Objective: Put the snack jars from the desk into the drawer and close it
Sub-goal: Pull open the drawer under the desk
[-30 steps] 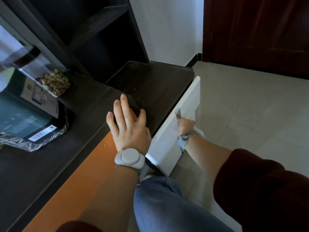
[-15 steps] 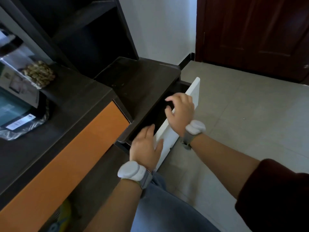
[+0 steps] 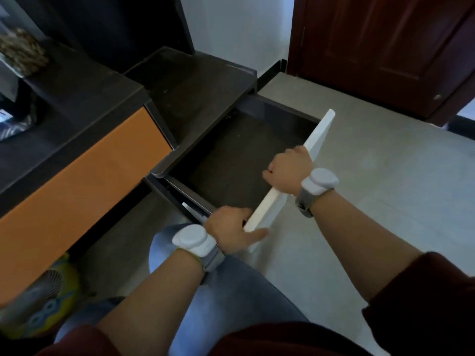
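The drawer (image 3: 320, 136) with a white front stands pulled far out from the dark low cabinet, and its dark inside looks bare. My right hand (image 3: 289, 169) grips the top edge of the white front near its middle. My left hand (image 3: 231, 232) holds the front's near corner. A clear snack jar (image 3: 19, 53) with nuts inside sits on the dark desk at the far left, partly cut off by the frame edge.
The desk (image 3: 84, 106) has an orange front panel. A wrapped package (image 3: 15, 122) lies at its left edge. A yellow toy-like object (image 3: 46, 304) sits on the floor under the desk. My knees are below the drawer. A dark wooden door (image 3: 380, 47) stands behind grey floor tiles.
The drawer has come from nearly shut to far out. My left hand left the desk top and took the front's near corner; my right hand moved from the handle to the top edge.
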A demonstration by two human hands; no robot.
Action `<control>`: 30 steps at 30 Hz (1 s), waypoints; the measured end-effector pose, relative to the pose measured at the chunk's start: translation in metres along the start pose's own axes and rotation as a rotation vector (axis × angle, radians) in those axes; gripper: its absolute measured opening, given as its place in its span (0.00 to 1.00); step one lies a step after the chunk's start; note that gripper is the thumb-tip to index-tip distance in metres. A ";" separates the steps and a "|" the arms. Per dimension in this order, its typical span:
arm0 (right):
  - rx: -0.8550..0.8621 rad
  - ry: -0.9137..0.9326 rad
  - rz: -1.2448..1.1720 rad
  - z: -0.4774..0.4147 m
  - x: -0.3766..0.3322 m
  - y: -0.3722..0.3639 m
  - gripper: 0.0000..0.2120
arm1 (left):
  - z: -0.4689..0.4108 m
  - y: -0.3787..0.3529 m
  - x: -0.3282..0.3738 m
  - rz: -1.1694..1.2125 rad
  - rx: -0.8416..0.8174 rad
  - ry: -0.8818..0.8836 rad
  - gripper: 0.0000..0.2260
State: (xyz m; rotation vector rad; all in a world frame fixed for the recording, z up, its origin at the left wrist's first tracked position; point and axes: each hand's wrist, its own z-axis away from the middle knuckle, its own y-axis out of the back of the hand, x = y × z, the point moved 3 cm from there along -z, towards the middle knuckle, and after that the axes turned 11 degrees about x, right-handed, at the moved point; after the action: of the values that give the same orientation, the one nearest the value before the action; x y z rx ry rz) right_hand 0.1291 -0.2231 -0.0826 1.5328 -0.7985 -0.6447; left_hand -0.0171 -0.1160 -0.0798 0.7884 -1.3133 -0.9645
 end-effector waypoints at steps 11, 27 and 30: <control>-0.209 -0.117 0.146 0.042 0.023 -0.010 0.14 | -0.012 -0.009 -0.013 -0.291 -0.083 -0.128 0.27; 0.100 -0.030 -0.293 -0.021 -0.053 0.096 0.15 | 0.048 0.171 -0.035 0.082 0.798 -0.019 0.15; 0.331 0.121 -0.528 -0.049 -0.100 0.157 0.11 | 0.087 0.238 -0.048 0.039 1.125 -0.018 0.13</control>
State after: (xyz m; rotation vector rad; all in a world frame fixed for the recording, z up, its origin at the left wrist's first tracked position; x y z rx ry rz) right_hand 0.0880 -0.1186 0.0744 2.0951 -0.4154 -0.8190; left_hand -0.0731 0.0313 0.1249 1.5727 -1.8653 -0.1089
